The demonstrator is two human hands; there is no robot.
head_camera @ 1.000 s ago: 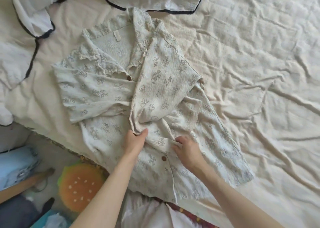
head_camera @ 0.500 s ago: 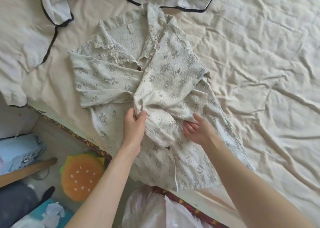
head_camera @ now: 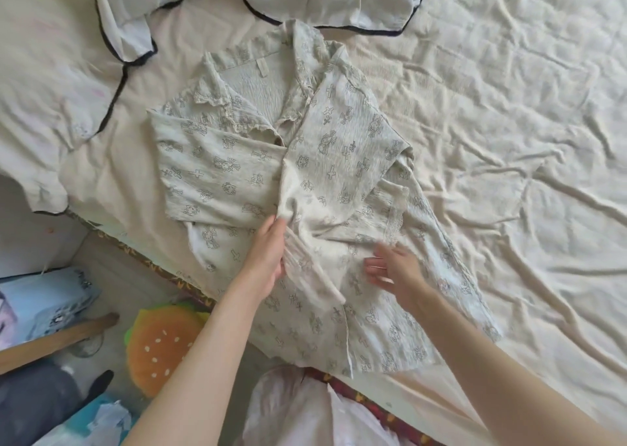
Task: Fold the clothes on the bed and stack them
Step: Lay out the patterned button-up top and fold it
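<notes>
A pale printed pyjama shirt [head_camera: 325,160] lies face up on the bed, collar pointing away from me, with both sleeves folded across its front. My left hand [head_camera: 268,259] pinches the cuff end of the sleeve that crosses from the right, near the shirt's middle. My right hand [head_camera: 393,269] hovers just over the lower right part of the shirt, blurred, fingers spread and holding nothing. The shirt's hem hangs near the bed's near edge.
A white garment with dark piping [head_camera: 305,0] lies bunched at the bed's far side, another piece of it [head_camera: 51,82] at the left. The wrinkled cream sheet [head_camera: 509,140] stretches right. Beside the bed on the floor sit a burger-shaped cushion [head_camera: 163,343] and a white plastic bag [head_camera: 305,408].
My right hand has let go of the sleeve fabric and drawn back to the right, now open. My left hand keeps hold of the sleeve end. The view has shifted slightly.
</notes>
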